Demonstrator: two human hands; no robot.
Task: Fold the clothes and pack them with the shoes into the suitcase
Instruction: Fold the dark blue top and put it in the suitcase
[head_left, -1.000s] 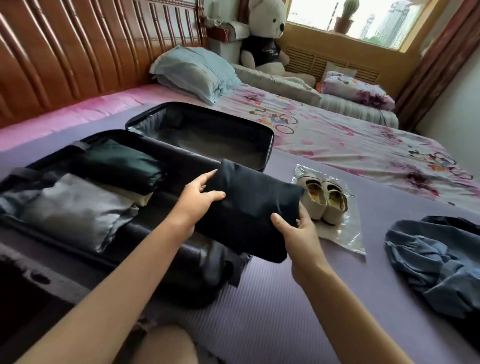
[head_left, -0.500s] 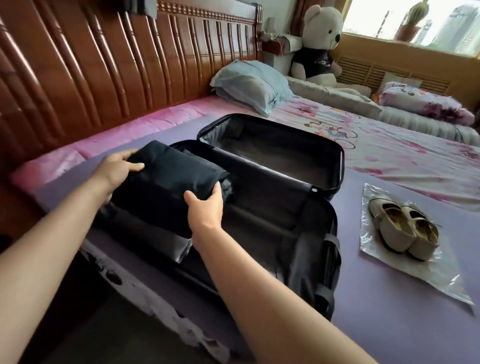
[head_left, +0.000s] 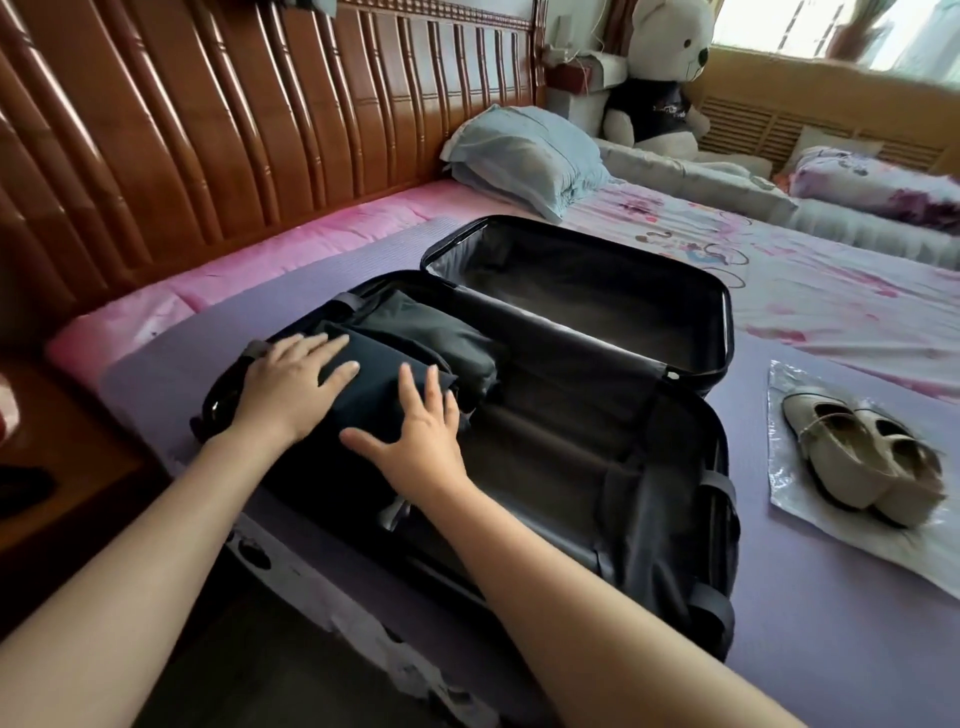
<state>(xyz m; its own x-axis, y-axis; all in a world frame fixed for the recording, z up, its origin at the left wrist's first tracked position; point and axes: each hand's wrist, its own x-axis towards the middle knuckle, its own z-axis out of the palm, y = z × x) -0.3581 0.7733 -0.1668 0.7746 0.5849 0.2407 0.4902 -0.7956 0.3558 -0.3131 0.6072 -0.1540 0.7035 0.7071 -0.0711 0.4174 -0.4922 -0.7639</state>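
An open black suitcase (head_left: 670, 447) lies on a purple mat on the bed, its lid (head_left: 582, 291) flat behind it. A folded dark navy garment (head_left: 376, 379) sits in the left end of the near half, on top of other clothes. My left hand (head_left: 291, 382) presses flat on its left part. My right hand (head_left: 415, 436) presses flat on its right part, fingers spread. Another folded dark garment (head_left: 441, 332) lies just behind. A pair of beige shoes (head_left: 862, 457) rests on a clear plastic bag (head_left: 789, 499) to the right of the suitcase.
A wooden headboard (head_left: 208, 130) runs along the left. A blue pillow (head_left: 524, 156), a teddy bear (head_left: 660, 78) and a floral pillow (head_left: 872, 182) lie at the far side of the bed. A dark wooden nightstand (head_left: 52, 441) stands at the left, below the bed edge.
The folded navy garment was carried from the bed's right side into the suitcase's left end and set down. Both hands let go of its edges and now press flat on top.
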